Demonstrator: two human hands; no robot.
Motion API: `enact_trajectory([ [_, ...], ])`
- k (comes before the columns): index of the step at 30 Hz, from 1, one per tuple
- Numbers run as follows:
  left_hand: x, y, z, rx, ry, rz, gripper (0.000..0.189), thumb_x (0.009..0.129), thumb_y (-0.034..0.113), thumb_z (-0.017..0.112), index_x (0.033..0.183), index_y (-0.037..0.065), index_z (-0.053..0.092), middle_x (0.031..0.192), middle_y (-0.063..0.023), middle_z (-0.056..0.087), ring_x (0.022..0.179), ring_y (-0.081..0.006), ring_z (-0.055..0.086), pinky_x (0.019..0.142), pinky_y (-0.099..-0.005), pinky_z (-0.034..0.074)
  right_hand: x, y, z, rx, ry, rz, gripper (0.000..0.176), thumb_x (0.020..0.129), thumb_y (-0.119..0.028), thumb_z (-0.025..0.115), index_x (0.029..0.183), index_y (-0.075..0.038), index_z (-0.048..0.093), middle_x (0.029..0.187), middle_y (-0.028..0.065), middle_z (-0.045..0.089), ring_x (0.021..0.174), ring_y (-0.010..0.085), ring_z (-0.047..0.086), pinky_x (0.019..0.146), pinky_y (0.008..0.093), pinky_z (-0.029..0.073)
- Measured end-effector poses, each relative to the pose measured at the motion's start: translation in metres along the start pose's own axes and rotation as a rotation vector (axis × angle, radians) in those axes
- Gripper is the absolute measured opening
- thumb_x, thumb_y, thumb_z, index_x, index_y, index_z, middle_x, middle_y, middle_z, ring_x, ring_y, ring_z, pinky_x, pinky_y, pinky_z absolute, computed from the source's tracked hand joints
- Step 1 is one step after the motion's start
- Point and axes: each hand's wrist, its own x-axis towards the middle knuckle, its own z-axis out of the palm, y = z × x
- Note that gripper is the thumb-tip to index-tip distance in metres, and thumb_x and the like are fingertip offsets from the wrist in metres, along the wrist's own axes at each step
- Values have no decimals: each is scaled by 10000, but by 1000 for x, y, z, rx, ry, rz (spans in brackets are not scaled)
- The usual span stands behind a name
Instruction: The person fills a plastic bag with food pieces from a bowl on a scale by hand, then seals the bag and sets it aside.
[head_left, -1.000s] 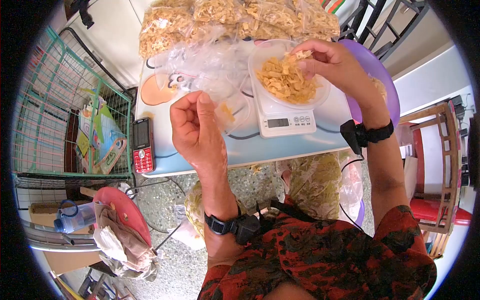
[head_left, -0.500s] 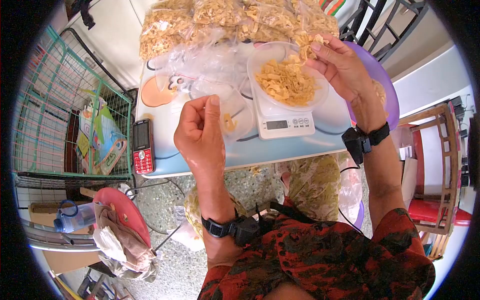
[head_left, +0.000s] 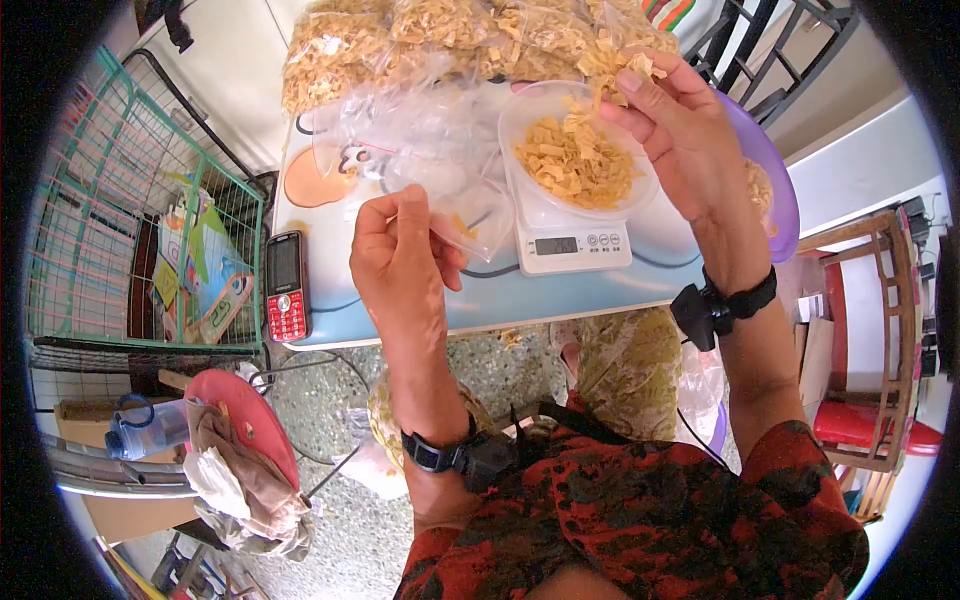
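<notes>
My right hand [head_left: 672, 125] pinches a small bunch of pale yellow dried strips [head_left: 607, 72] above the rim of a clear plastic bowl [head_left: 640, 190]. More yellow strips [head_left: 577, 160] are heaped in this bowl, which rests on a white digital kitchen scale [head_left: 575, 258] with its display lit. Left of the scale, my left hand [head_left: 403, 255] is closed at the edge of a clear plastic bag [head_left: 488, 222], with thumb and forefinger together. A few yellow bits show through the bag. Other clear bags [head_left: 415, 130] lie loosely behind that hand.
Several filled bags of strips [head_left: 440, 35] line the table's far side. A red keypad phone [head_left: 288, 285] lies at the left edge. A purple basin [head_left: 765, 140] stands on the right. Left of the table are a green wire cage [head_left: 150, 220] and a red stool [head_left: 255, 420].
My right hand has shifted slightly up and left with its strips. My left hand has turned a little, its lower fingers now showing, and the clear bag beside it has changed shape.
</notes>
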Motion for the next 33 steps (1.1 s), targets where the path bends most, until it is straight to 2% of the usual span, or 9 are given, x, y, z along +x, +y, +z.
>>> enact_trajectory([
  [2, 1, -2, 0, -3, -4, -3, 229, 950, 243, 603, 900, 31, 531, 615, -40, 582, 424, -74, 508, 326, -199, 338, -10, -1, 17, -108, -13, -46, 262, 923, -42, 591, 1184, -22, 577, 1085, 78, 624, 957, 177, 641, 810, 294, 569],
  [5, 1, -2, 0, -5, -4, -5, 233, 951, 243, 601, 902, 28, 527, 616, -42, 583, 423, -76, 511, 325, -199, 340, -25, 0, 49, -264, -14, -106, 261, 871, -62, 662, 1110, 15, 589, 916, 85, 644, 855, 148, 668, 781, 265, 552],
  [8, -1, 0, -2, -23, -2, -10, 230, 953, 240, 599, 902, 28, 526, 614, -41, 582, 422, -77, 512, 324, -199, 341, -39, 20, 65, -320, -88, -203, 236, 863, -74, 664, 1083, -6, 607, 935, 63, 633, 844, 112, 650, 742, 232, 528],
  [9, -1, 0, -2, -32, -3, -12, 229, 953, 240, 598, 902, 29, 525, 613, -41, 581, 422, -77, 512, 324, -198, 342, -39, 32, 67, -481, -118, -338, 205, 849, -64, 647, 1052, -43, 623, 966, 66, 623, 850, 147, 640, 722, 259, 530],
  [12, -1, 1, -4, -53, -2, -12, 227, 952, 239, 600, 901, 31, 523, 607, -39, 577, 422, -79, 516, 318, -198, 339, -48, 46, 75, -680, -213, -513, 196, 823, -52, 636, 1019, -63, 631, 1002, 92, 609, 870, 216, 626, 708, 295, 529],
  [13, -2, 2, -4, -43, 3, -5, 231, 946, 250, 605, 893, 37, 536, 604, -32, 572, 422, -75, 507, 321, -197, 333, -52, 45, 79, -714, -228, -490, 207, 799, -36, 628, 1005, -67, 628, 987, 116, 603, 898, 282, 616, 721, 331, 527],
  [24, 2, -2, -14, 51, 61, 111, 168, 916, 194, 659, 879, 34, 621, 650, 40, 547, 504, -4, 413, 426, -174, 280, -58, 51, 78, -836, -506, -473, 173, 803, -40, 633, 974, -63, 621, 959, 101, 609, 882, 283, 625, 742, 351, 521],
  [27, -1, 1, -14, 89, 57, 151, 153, 919, 149, 659, 907, 0, 623, 729, 20, 597, 619, -7, 474, 520, -163, 358, -55, 51, 77, -886, -584, -500, 164, 807, -57, 631, 970, -63, 616, 914, 92, 608, 853, 285, 626, 720, 360, 517],
  [33, -2, 5, -17, 199, 19, 182, 141, 913, 136, 664, 902, -1, 632, 734, 21, 600, 627, -6, 482, 532, -156, 369, -50, 48, 76, -1046, -686, -385, 98, 833, -99, 611, 923, -61, 606, 873, 96, 608, 795, 304, 616, 669, 386, 496],
])
